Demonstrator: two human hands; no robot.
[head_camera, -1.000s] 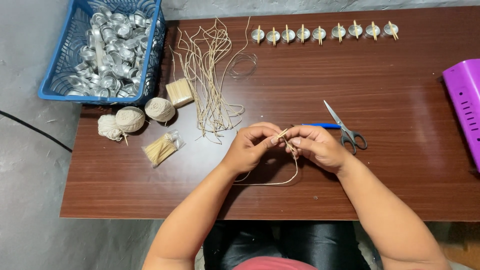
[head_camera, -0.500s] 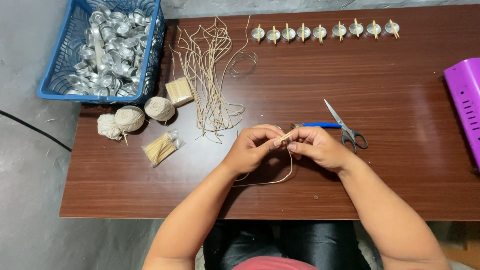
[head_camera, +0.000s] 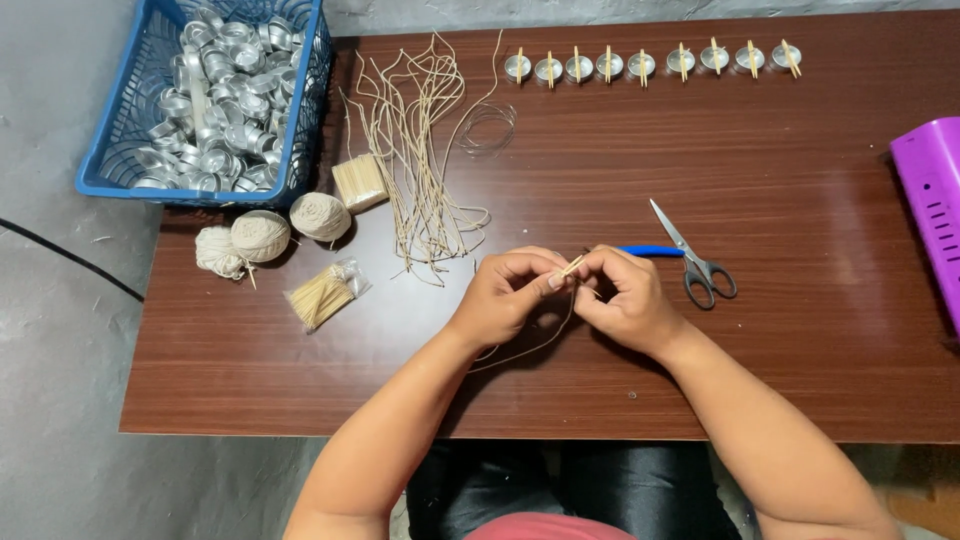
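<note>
Over the middle of the brown table (head_camera: 800, 330), my left hand (head_camera: 508, 297) and my right hand (head_camera: 624, 303) meet fingertip to fingertip. Between them they pinch a small wooden stick (head_camera: 572, 266) with a length of waxed beige cord (head_camera: 530, 345) that loops down toward my body. A pile of cut cord pieces (head_camera: 420, 170) lies just beyond my left hand. Scissors (head_camera: 690, 260) lie right of my right hand, with a blue pen (head_camera: 650, 251) beside them.
A blue basket (head_camera: 110, 170) of small metal cups sits at the far left corner. Three balls of string (head_camera: 262, 235) and two bundles of wooden sticks (head_camera: 322, 296) lie near it. Several cups with sticks across them (head_camera: 650, 62) line the far edge. A purple box (head_camera: 930, 200) is at right.
The cord loop below my hands has shifted slightly and the stick between my fingertips has turned a little; both hands stay in place.
</note>
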